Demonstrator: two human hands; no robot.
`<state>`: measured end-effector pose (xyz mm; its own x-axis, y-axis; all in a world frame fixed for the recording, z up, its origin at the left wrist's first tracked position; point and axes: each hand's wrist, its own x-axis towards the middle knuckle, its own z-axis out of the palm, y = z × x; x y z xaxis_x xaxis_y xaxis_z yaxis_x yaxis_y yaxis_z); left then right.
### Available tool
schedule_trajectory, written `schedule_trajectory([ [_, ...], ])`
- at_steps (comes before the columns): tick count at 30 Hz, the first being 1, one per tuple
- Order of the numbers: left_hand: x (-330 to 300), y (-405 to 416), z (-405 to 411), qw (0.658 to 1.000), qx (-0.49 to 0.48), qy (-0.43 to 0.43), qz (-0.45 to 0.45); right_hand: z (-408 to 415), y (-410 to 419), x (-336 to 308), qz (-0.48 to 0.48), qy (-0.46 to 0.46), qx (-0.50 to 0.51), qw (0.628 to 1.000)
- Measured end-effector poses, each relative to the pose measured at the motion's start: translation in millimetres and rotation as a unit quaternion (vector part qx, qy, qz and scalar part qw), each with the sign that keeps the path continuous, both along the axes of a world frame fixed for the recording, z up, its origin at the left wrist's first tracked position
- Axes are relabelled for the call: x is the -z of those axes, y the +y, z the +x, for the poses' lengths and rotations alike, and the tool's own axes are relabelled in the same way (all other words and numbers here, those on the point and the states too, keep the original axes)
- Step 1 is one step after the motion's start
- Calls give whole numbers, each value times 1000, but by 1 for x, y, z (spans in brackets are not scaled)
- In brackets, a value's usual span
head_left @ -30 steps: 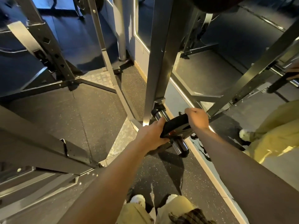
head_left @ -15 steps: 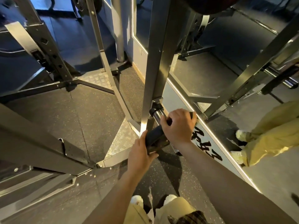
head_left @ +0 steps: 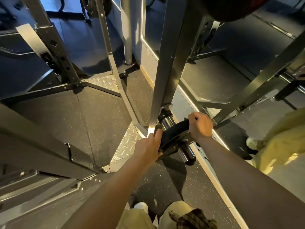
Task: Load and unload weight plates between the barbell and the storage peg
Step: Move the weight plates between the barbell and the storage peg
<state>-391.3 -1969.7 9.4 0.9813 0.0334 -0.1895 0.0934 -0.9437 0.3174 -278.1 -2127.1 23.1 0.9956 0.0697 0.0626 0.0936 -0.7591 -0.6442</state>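
We hold the round black rubber weight plate (head_left: pixel 173 134) between both hands: our left hand (head_left: pixel 148 148) grips its near-left rim, our right hand (head_left: pixel 200 126) curls over its far-right rim. The plate sits midway along the chrome steel storage peg (head_left: pixel 187 151), whose free end projects toward us. The grey steel rack upright (head_left: pixel 166 76) stands just behind, with speckled rubber floor (head_left: pixel 165 179) open below.

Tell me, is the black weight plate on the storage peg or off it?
On. The chrome storage peg passes through the black weight plate, its end sticking out; both hands grip the rim.
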Motion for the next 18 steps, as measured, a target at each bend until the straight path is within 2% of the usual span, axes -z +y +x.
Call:
schedule_trajectory([
  [3,-5,-3,2,1000,-1,-17,17,3,-3,-13,-13,60,-7,998],
  [5,-12,-6,4,999,-3,-18,36,1,-5,-18,-48,66,14,997],
  [7,-15,-10,7,998,9,-17,54,-11,-3,-17,-72,-4,29,997],
  [9,-17,-10,10,998,27,-26,50,-29,8,-9,-85,-71,-11,994],
  [11,-13,-7,7,999,10,-45,10,-42,20,2,-105,-121,-25,987],
  [13,-1,-5,-5,997,-34,-66,-37,-41,26,10,-70,-162,1,984],
  [15,16,-6,-18,990,-81,-42,-107,-33,28,16,-51,-221,19,974],
  [17,26,-12,-26,969,-136,-7,-206,-27,27,23,-42,-260,29,964],
  [18,29,-12,-26,963,-149,-12,-224,-23,26,26,-35,-271,33,961],
])
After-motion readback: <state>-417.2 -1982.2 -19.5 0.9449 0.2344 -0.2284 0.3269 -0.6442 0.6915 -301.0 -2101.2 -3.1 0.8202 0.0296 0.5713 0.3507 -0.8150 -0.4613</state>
